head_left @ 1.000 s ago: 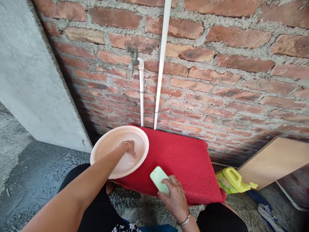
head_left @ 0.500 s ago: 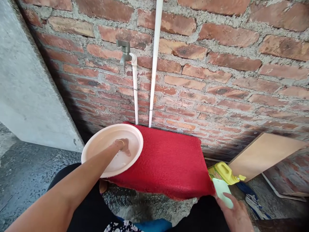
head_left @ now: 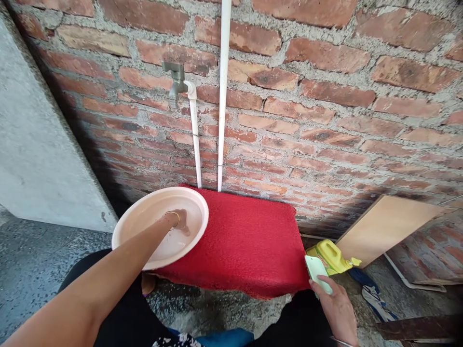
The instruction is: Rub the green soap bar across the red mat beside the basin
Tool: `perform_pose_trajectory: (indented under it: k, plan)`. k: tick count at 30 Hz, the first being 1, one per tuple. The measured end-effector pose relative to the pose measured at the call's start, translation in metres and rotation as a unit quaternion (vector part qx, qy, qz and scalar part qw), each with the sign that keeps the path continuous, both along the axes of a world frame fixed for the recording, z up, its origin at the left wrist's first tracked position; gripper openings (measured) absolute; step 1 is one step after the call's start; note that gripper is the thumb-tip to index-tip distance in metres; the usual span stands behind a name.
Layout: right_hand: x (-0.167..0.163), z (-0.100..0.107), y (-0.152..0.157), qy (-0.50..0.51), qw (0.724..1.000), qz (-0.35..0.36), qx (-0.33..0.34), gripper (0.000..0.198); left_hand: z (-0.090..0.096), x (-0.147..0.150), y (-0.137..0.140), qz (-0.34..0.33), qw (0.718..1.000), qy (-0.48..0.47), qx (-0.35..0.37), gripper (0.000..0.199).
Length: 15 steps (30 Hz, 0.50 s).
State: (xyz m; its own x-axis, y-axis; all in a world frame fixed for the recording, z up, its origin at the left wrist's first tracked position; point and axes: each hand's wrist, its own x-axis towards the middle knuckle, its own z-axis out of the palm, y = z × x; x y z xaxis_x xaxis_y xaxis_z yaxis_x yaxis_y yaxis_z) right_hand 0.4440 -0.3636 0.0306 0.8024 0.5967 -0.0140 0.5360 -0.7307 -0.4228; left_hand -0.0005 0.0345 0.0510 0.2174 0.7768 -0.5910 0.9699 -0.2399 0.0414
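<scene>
My left hand (head_left: 183,222) is down in the water of a pale pink basin (head_left: 125,226), a bangle at its wrist. Through the water its fingers look spread and seem to hold nothing, though the water blurs them. The basin stands on the left end of a red cloth-covered bench (head_left: 249,241). At the bench's front right corner, my right hand (head_left: 336,301) is closed around a pale green brush (head_left: 318,272). Its flat back with a small hole at the end faces up; the bristles are mostly hidden.
A grey tap (head_left: 177,82) on a white pipe juts from the brick wall behind the basin. A yellow jug (head_left: 331,255) lies right of the bench, by a leaning board (head_left: 383,229) and slippers (head_left: 376,299). A grey slab (head_left: 47,140) leans at left.
My right hand has shifted slightly left and up with the brush, closer to the bench corner. My left hand stays in the basin. The whole view has drifted a little.
</scene>
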Motion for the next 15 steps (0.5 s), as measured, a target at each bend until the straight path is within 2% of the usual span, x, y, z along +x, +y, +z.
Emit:
perform_pose_trajectory:
  k: [4,7,9,11,15]
  plan:
    - [0.009,0.004,-0.009,-0.032,0.999,-0.034,-0.005,0.058,0.001,-0.001,-0.001,-0.005,1.000,-0.009,0.010,0.099]
    - [-0.009,0.007,0.006,-0.056,0.997,0.021,0.044,0.058,0.006,0.002,-0.003,-0.004,1.000,-0.007,0.007,0.097]
    - [-0.042,0.009,0.034,-0.053,0.990,0.101,0.080,0.055,0.009,0.004,-0.004,-0.005,1.000,-0.002,-0.001,0.097]
    - [-0.091,0.013,0.070,-0.039,0.975,0.200,0.092,0.046,0.012,0.006,-0.006,-0.007,1.000,0.001,-0.008,0.098]
    - [-0.204,0.027,0.131,-0.019,0.923,0.382,0.040,0.029,0.013,0.007,-0.007,-0.002,1.000,0.000,-0.008,0.103]
